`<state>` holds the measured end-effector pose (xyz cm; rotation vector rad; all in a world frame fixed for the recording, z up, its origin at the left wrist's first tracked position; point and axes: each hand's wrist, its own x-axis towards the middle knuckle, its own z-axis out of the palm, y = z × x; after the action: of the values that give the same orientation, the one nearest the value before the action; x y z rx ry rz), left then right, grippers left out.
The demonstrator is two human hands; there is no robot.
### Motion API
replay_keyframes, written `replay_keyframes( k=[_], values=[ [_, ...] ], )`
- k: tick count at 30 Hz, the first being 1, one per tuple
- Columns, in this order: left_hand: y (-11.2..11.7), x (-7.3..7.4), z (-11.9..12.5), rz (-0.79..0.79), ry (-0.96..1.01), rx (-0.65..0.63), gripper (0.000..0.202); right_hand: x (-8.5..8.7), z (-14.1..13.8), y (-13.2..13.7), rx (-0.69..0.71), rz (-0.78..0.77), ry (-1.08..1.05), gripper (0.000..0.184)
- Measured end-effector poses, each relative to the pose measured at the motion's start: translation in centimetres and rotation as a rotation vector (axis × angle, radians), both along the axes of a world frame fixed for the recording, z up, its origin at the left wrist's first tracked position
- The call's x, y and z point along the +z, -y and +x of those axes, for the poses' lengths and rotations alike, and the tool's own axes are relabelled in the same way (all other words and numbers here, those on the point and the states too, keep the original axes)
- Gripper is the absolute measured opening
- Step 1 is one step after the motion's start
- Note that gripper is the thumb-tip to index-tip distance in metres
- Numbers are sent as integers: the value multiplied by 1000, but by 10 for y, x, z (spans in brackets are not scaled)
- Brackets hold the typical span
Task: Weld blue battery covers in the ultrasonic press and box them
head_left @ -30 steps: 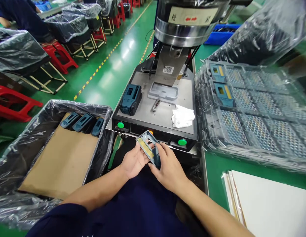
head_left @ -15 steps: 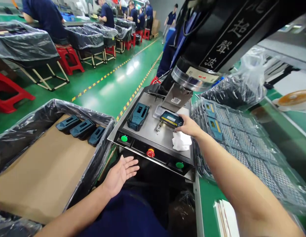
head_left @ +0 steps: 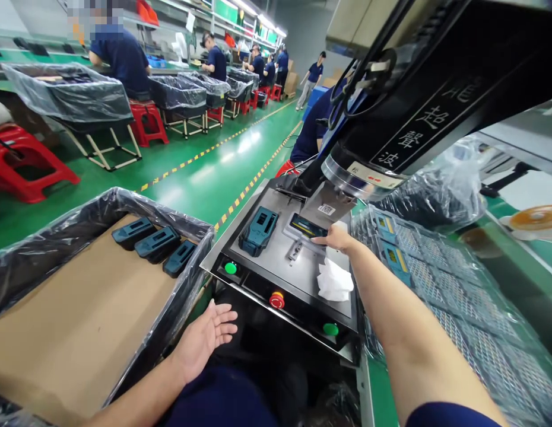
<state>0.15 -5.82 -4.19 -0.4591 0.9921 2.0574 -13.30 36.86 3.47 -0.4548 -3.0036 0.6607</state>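
My right hand (head_left: 335,238) reaches over the steel machine plate (head_left: 280,267) and rests its fingers on a dark teal cover part (head_left: 306,226) lying in the fixture under the press head (head_left: 365,172). My left hand (head_left: 205,335) hangs open, palm up, below the front of the machine and holds nothing. A second teal housing (head_left: 258,223) stands on the plate's left side. A white cloth (head_left: 335,280) lies on the plate near my right forearm.
A plastic-lined box (head_left: 57,296) with three teal parts (head_left: 158,242) on cardboard sits at left. Clear trays (head_left: 436,279) with parts are stacked at right. Green buttons (head_left: 230,268) and a red stop button (head_left: 276,299) line the machine front. Other people work at distant benches.
Both hands held the cover part a second ago. My right hand carried it to the fixture and now presses on it there. My left hand let go and dropped low, open.
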Motion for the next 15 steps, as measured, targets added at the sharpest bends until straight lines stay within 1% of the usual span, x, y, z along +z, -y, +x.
replay_keyframes(
  k=[4,10,12,15],
  values=[
    [-2,-5,0,-10,-3,-13,47,-11,2,4,87,91,-4,39],
    [-10,-7,1,-38,11,-61,47,-36,11,23,64,263,-117,42],
    [-13,-7,2,-35,3,-72,48,-39,14,31,65,293,-146,41],
    [-15,-7,2,-40,-7,-74,48,-39,17,40,108,311,-171,36]
  ],
)
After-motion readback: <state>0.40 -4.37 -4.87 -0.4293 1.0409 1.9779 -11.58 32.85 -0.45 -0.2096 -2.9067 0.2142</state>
